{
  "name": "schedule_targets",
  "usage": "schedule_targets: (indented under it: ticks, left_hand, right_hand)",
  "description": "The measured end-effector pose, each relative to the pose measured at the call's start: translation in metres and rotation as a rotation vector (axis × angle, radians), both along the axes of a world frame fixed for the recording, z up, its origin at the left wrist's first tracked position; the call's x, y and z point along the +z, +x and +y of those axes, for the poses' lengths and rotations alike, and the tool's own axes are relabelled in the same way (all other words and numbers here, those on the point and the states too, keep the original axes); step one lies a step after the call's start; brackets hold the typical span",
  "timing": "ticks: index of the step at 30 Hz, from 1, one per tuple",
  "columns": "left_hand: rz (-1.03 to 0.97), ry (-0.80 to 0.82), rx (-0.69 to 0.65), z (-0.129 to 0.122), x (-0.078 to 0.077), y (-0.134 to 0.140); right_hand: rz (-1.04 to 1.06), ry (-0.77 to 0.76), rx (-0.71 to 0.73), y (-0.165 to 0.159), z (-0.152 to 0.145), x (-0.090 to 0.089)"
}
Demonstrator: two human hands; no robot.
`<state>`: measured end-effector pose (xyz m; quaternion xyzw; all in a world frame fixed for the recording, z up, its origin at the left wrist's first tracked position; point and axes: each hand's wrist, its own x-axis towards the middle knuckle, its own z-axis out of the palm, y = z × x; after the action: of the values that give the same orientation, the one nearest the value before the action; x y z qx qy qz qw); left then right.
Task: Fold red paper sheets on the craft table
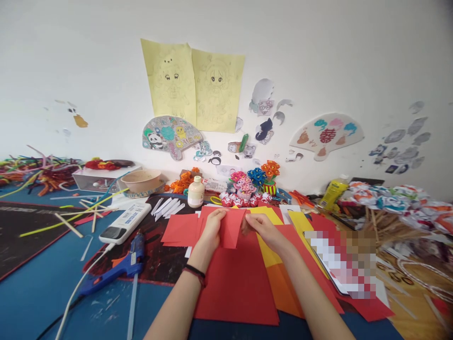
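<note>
A small piece of red paper (pixel 231 230) is held up over a stack of larger red sheets (pixel 235 288). My left hand (pixel 210 229) grips its left side, thumb on top. At the right edge, the curled fingers of my right hand (pixel 262 227) pinch the paper; their tips are partly hidden. Smaller red paper pieces (pixel 180 229) lie left of my left hand. Under my right forearm are yellow sheets (pixel 271 255) and an orange sheet (pixel 285 290).
On the left lie a blue glue gun (pixel 122 269) with a glue stick and a white power strip (pixel 125 223) with its cord. A glue bottle (pixel 196 192) and pipe-cleaner flowers (pixel 242 184) stand behind the paper. A pixelated area (pixel 343 264) covers something at right.
</note>
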<state>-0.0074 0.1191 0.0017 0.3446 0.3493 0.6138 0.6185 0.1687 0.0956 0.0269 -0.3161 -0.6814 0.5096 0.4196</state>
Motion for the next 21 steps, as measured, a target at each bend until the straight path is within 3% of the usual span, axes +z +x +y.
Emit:
schedule_targets:
  ticks: [21]
  left_hand:
    - [0.021, 0.004, -0.032, -0.0001, -0.0006, 0.0009]
  right_hand:
    - [0.011, -0.062, 0.025, -0.0031, -0.0016, 0.0011]
